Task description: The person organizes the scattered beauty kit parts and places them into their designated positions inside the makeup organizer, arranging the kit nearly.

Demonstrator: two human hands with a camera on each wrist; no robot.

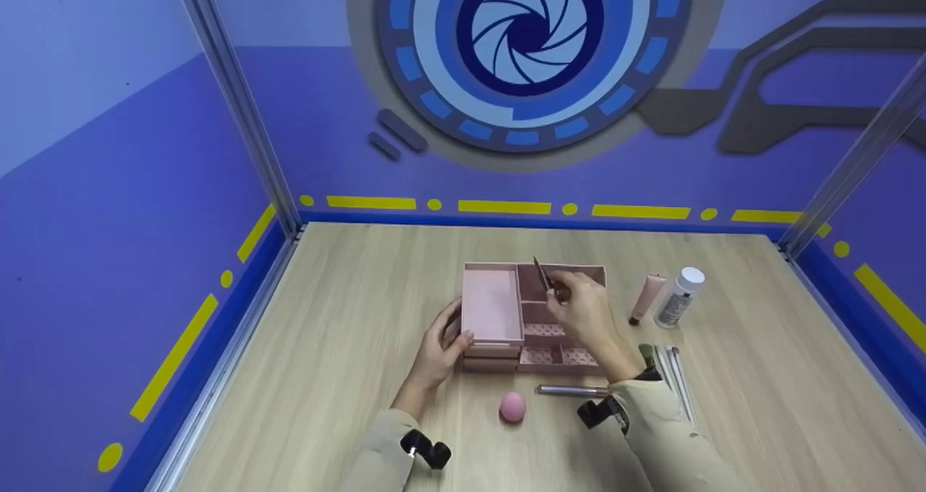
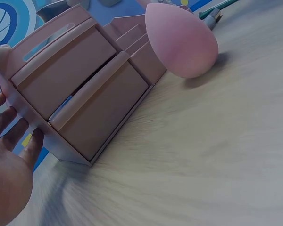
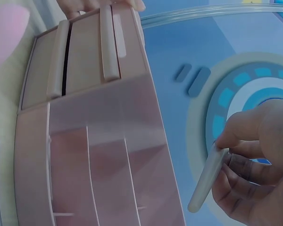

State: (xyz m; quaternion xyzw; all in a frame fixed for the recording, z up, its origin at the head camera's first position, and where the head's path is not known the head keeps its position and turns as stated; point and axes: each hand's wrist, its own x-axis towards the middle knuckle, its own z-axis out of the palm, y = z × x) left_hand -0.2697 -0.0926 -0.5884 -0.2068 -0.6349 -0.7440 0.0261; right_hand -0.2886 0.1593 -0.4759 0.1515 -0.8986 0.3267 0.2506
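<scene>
A pink cosmetics organizer (image 1: 492,304) with a tray top, front drawers and open compartments stands on the table. My left hand (image 1: 438,347) holds its left side, fingers along the wall and thumb over the front top corner; drawer fronts (image 2: 104,108) face the left wrist view. Above the right rear compartments, my right hand (image 1: 584,311) pinches a slim item (image 3: 207,181), dark in the head view and pale edge-on in the right wrist view; I cannot tell its kind. A pink makeup sponge (image 1: 513,407) sits in front of the organizer.
To the right are a pink tube (image 1: 647,298) with a dark cap and a white-capped bottle (image 1: 680,298). Several makeup brushes (image 1: 676,376) lie partly under the right forearm. A silver pen-like tube (image 1: 571,391) lies before the organizer. Blue walls enclose the table (image 1: 347,318).
</scene>
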